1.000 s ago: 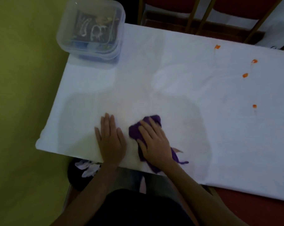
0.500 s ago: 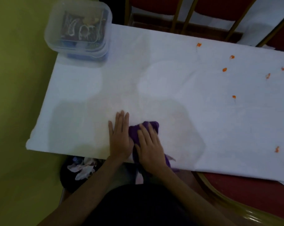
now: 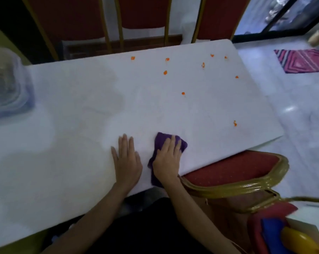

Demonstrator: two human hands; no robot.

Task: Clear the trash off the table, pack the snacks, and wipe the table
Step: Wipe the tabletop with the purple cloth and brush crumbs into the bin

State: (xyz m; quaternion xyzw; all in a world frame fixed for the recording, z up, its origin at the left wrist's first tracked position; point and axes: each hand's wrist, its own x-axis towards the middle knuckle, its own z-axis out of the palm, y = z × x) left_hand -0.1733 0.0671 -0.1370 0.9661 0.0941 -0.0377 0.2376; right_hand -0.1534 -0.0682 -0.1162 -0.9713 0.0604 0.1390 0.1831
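- The left hand lies flat on the white counter, fingers straight and close together, holding nothing; judged a brace.
- The right hand, just beside it, presses a crumpled purple cloth onto the counter with straight fingers; the fabric looks soft and absorbent.
- Advised: firm, even pressure, overlapping strokes outward, refolding once soiled.
- Small orange spots, smeary in look, lie scattered beyond the right hand, unwiped.
- A clear plastic box, round-cornered, stands far left of the left hand; contents blurred.
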